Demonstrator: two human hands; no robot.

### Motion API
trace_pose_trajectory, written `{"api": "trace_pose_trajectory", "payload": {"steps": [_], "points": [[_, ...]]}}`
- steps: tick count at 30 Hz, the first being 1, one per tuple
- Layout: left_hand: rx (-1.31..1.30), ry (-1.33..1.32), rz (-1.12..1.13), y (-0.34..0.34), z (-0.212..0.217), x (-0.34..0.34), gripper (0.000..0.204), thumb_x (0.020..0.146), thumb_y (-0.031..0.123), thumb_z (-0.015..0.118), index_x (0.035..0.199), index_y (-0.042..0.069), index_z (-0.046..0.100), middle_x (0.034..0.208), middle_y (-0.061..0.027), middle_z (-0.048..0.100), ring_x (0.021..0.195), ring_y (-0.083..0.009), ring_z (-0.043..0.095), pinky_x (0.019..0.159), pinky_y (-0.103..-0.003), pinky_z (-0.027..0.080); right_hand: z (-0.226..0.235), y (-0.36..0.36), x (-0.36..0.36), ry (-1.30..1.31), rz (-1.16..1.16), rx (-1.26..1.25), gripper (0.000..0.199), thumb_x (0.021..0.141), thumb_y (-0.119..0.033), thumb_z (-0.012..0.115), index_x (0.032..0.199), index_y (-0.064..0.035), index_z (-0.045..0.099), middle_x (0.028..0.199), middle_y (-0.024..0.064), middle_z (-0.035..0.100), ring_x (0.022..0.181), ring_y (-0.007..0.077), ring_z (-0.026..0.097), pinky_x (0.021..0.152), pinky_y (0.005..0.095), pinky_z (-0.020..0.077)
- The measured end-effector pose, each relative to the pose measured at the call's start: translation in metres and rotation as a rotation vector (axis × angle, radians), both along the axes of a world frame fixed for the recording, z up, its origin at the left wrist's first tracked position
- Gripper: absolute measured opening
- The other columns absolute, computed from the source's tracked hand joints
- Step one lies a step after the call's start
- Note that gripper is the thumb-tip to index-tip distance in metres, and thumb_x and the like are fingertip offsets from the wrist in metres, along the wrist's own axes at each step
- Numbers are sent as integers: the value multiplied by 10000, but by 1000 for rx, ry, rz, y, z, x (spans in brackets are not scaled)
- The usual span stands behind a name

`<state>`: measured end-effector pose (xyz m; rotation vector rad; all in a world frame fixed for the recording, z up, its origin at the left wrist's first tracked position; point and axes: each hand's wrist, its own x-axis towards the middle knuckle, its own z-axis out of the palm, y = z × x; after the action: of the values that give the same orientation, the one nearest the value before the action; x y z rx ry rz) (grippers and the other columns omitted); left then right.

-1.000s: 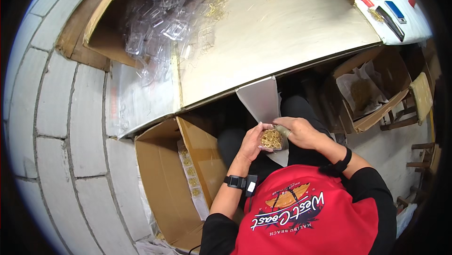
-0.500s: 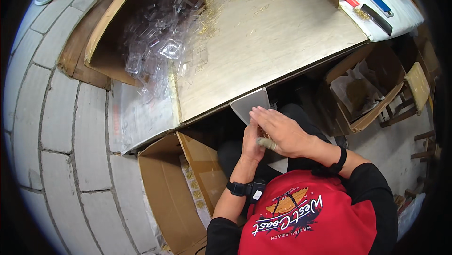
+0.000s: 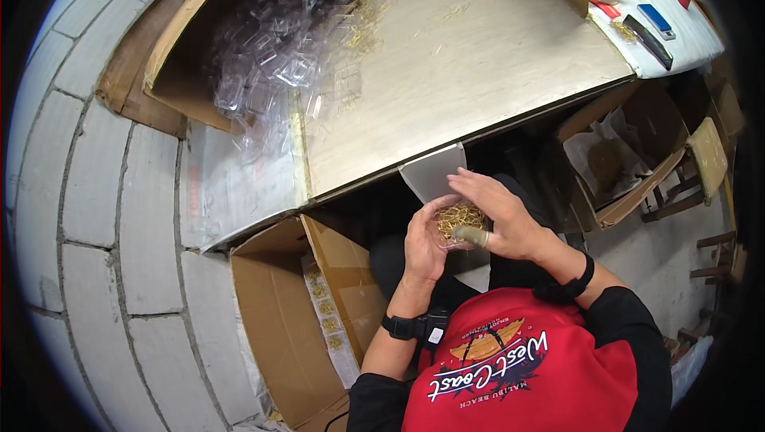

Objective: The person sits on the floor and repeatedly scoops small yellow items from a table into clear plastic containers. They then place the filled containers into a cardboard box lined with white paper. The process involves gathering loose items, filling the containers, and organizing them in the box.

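Note:
Over my lap, my left hand curls round a small clear plastic box. Thin gold-coloured metal pieces fill it, like pins or clips, too small to tell which. On the other side of the box is my right hand, its fingers stretched out together and raised over the far edge. Its thumb, in a pale finger cover, lies at the box's rim by the pieces. Just beyond my hands, a white flap or sheet sticks out from the table edge.
The pale table bears scattered gold pieces. Empty clear boxes spill from a cardboard box at its left. Below left, another carton holds a row of filled boxes. A lined carton and wooden stool stand at right.
My right hand has lifted and tilted away from my left, uncovering the gold pieces in the box. Half a second ago the palms were nearly together over it.

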<state>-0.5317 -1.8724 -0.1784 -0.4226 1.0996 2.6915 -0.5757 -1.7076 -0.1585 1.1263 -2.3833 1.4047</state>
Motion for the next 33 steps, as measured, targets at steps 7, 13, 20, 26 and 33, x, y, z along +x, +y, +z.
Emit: {"api": "trace_pose_trajectory", "payload": {"steps": [7, 13, 20, 26, 33], "points": [[-143, 38, -111, 0, -10, 4, 305, 945, 177, 413, 1120, -54, 507, 978, -145, 610, 822, -219, 661, 582, -375, 601, -13, -16, -21, -523, 84, -77, 111, 813, -13, 595, 903, 15, 655, 992, 141, 662, 898, 231, 646, 796, 322, 498], [-124, 9, -166, 0, -4, 3, 309, 910, 135, 414, 1137, -61, 489, 998, -150, 607, 838, -232, 663, 579, -382, 599, -16, -15, -21, -603, -3, -268, 131, 822, 2, 585, 942, 19, 637, 943, 109, 654, 876, 198, 635, 782, 288, 488], [-154, 23, -163, 0, -11, 3, 342, 911, 142, 409, 1185, -53, 468, 996, -134, 616, 817, -219, 670, 586, -349, 597, -20, -12, -18, -497, 30, -213, 112, 820, -6, 597, 923, 22, 634, 935, 113, 650, 862, 198, 631, 767, 295, 490], [-125, 18, -172, 5, -13, 4, 329, 947, 187, 415, 1175, -42, 480, 994, -131, 613, 821, -218, 667, 589, -349, 599, -25, -12, -18, -496, 17, -246, 83, 808, -10, 610, 880, 21, 638, 931, 127, 645, 864, 227, 631, 750, 313, 493], [-100, 42, 5, 4, -21, 4, 330, 974, 252, 428, 1159, -10, 508, 1001, -127, 615, 842, -222, 662, 580, -364, 602, -25, -8, -11, -257, 0, -142, 129, 821, -34, 617, 943, -2, 645, 1031, 129, 631, 949, 242, 614, 809, 326, 482]]}}
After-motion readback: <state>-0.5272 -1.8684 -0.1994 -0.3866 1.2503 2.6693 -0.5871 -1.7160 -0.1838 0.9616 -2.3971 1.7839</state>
